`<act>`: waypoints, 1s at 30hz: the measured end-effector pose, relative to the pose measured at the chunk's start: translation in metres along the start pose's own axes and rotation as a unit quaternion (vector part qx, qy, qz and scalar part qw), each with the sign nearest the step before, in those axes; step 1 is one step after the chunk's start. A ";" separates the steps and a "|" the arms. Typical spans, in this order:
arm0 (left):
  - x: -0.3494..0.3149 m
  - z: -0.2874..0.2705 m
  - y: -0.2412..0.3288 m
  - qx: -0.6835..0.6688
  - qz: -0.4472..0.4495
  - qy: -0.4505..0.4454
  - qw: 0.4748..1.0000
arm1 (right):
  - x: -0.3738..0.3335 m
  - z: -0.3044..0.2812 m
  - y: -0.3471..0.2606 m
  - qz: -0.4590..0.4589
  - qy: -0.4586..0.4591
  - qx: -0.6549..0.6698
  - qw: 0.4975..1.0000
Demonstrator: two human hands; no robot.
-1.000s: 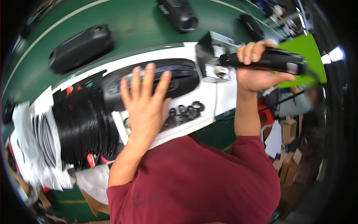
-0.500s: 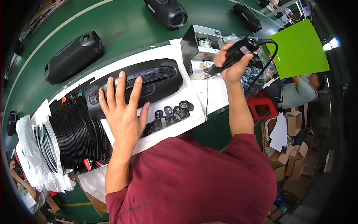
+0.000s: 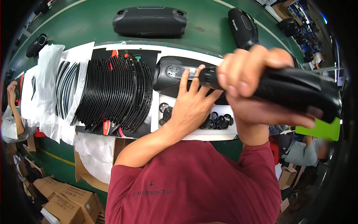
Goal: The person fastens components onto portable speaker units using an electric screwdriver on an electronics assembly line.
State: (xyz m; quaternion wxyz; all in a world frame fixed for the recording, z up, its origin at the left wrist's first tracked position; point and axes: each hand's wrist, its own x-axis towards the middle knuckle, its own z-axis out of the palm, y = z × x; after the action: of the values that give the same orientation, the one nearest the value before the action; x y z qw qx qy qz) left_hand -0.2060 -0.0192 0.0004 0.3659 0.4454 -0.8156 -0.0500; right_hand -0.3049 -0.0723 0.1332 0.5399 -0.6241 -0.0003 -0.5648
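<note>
A dark cylindrical speaker [image 3: 162, 80] lies on the white bench surface, a long recessed strip along its top. Across its front side rests my left hand [image 3: 192, 108], fingers spread, with fingertips touching the strip. My right hand [image 3: 253, 76] is closed around a black electric screwdriver [image 3: 302, 89], held nearly level above the speaker. Its narrow end points left, close over my left fingers; the exact tip and any contact with the strip cannot be made out. Small black rounded plastic parts [image 3: 222, 122] lie on the near side of the speaker, partly hidden by my left hand.
Left of the speaker stands a long row of black curved strips [image 3: 112, 93], beside white plastic wrapping [image 3: 48, 89]. Two more speakers [image 3: 149, 22] [image 3: 242, 28] sit on the green surface beyond. Cardboard boxes [image 3: 71, 201] are at lower left. Other people are at both sides.
My right hand has brought the screwdriver left, from beside the metal machine to over the speaker. My left hand stays on the speaker. The view has turned toward the left.
</note>
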 end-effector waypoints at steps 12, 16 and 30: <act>-0.010 0.006 -0.012 -0.104 -0.030 0.062 0.992 | 0.013 0.006 0.094 0.050 -0.061 -0.044 0.996; -0.008 0.009 -0.014 -0.059 -0.028 0.092 0.994 | 0.019 0.008 0.097 0.089 -0.057 -0.011 0.994; -0.002 0.005 -0.010 -0.014 0.034 0.041 0.999 | 0.011 0.009 0.068 0.173 0.051 -0.119 0.976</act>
State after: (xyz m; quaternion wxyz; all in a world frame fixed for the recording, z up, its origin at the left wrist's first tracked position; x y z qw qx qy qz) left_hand -0.2017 -0.0248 -0.0087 0.4067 0.4141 -0.8137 -0.0312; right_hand -0.2531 -0.1011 0.0970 0.5507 -0.6449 0.2024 -0.4897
